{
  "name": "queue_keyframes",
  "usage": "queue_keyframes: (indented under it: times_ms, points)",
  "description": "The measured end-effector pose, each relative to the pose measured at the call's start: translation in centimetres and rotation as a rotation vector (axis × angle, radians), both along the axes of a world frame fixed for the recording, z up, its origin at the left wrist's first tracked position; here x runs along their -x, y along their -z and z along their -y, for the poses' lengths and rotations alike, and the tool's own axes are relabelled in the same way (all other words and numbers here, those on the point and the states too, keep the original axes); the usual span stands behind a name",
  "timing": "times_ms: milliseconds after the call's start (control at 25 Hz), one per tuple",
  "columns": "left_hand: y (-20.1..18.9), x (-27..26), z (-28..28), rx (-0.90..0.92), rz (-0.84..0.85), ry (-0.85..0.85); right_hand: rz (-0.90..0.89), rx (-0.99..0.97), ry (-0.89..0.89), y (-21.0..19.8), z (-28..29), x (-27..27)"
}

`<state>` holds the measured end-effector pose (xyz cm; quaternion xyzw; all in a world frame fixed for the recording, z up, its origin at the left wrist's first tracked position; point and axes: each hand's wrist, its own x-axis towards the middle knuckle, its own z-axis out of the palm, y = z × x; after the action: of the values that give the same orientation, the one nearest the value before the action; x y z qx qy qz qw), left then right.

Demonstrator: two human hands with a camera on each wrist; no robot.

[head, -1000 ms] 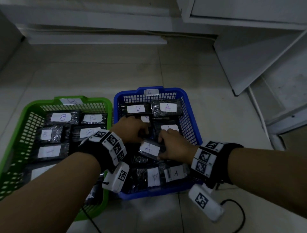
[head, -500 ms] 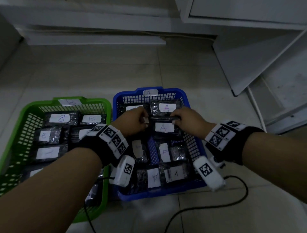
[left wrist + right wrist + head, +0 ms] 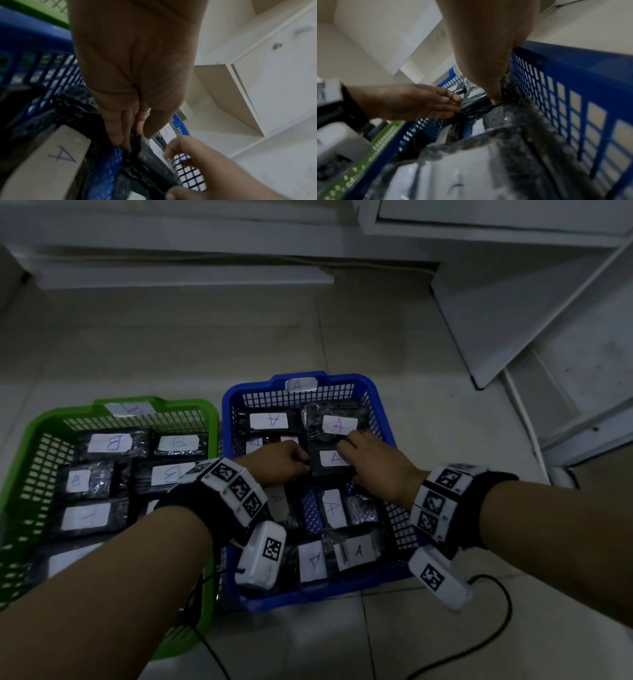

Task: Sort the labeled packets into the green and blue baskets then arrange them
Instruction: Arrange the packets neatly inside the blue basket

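Fingers hide the packet edge in the blue basket.

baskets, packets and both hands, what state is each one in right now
blue basket: on the floor, holds packets labelled A
green basket: on the floor left of the blue one, holds packets labelled B
packet between the hands: lying in the blue basket, label A up
left hand: grip pinching that packet's left edge
right hand: fingers on its right side
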<state>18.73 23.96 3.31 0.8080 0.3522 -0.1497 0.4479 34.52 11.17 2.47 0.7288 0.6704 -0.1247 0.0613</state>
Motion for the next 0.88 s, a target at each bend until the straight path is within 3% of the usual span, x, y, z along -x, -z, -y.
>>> queue_keyframes:
  times_ms: [80, 160, 280, 400, 560, 640, 880]
  points:
    - [0.0, 0.3, -0.3, -0.207, -0.028, 0.126, -0.033, -0.052, 0.038, -0.2, 0.3, -0.1]
    - [0.3, 0.4, -0.3, -0.283, -0.041, 0.241, 0.019, -0.052, -0.008, -0.7, 1.4, 0.7]
    - [0.2, 0.1, 0.4, -0.157, -0.1, 0.315, 0.068, 0.136, -0.064, 0.3, 3.5, 1.5]
    - [0.0, -0.3, 1.2, -0.042, -0.144, 0.348, 0.147, 0.107, -0.18, 0.1, 3.5, 1.5]
    - [0.7, -0.4, 1.6, 0.122, -0.135, 0.277, -0.068, 0.365, 0.018, -2.4, 2.3, 1.2]
    - [0.9, -0.3, 1.6, 0.181, -0.132, 0.244, -0.197, 0.394, 0.072, -2.7, 2.1, 0.8]
    - [1.3, 0.1, 1.1, 0.232, -0.099, 0.228, -0.317, 0.428, 0.08, -3.7, 2.2, 0.2]
